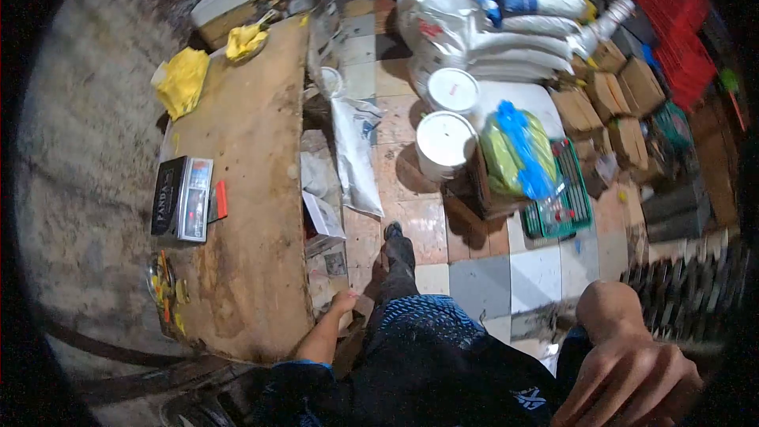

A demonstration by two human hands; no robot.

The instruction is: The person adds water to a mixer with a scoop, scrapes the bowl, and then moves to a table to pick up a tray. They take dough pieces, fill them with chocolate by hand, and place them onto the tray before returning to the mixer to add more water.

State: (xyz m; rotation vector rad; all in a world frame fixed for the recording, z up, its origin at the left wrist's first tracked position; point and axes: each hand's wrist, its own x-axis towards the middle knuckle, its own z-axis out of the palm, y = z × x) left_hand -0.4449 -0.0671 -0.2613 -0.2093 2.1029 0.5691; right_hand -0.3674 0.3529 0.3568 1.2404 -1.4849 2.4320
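My left hand (345, 301) hangs low beside the right edge of a wooden table (257, 158), near my leg. It is small and blurred, so I cannot make out how its fingers are set. My right hand (632, 375) is large and close at the bottom right, its knuckles bent and its fingers curled under. Whatever might be inside it is hidden. On the table lie a black box (169, 194) lettered PANDA, a scale-like device (195, 199), an orange-red piece (222, 198) and yellow plastic bags (183, 83).
White lidded buckets (447, 141) stand on the tiled floor (411, 229). Behind them are stacked white sacks (514, 51). A green crate (581, 205) sits beside a yellow-green bag (510, 154). Cardboard boxes (628, 138) and a red crate (664, 24) line the right. A white sack (357, 162) leans by the table.
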